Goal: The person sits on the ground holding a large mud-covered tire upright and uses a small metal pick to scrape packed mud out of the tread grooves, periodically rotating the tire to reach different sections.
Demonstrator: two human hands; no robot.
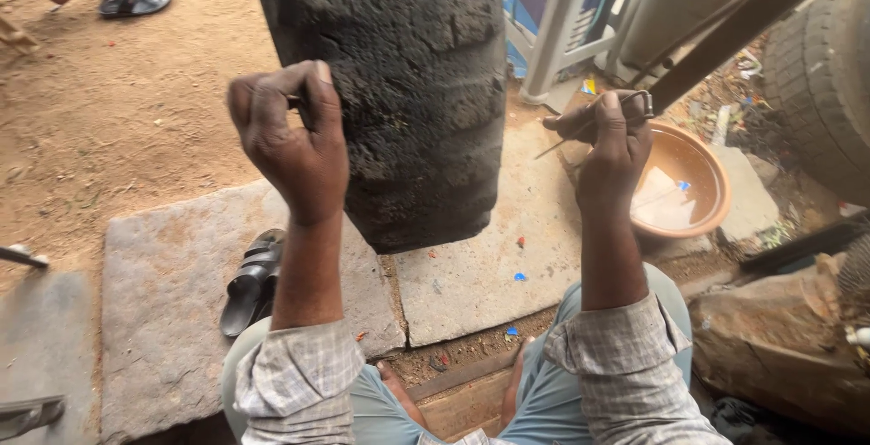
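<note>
Standing upright, the worn tyre [399,91] looks heavy and stiff; my left hand [294,141] fingers pinch its tread edge, my right hand [609,146] grips a thin metal tool [589,123].

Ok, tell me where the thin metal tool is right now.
In the head view, the thin metal tool is pinched in the right hand, right of the upright black tyre and just above the orange basin.

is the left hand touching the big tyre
Touching: the head view shows the left hand with its fingers pressed on the upright tyre's tread edge.
</note>
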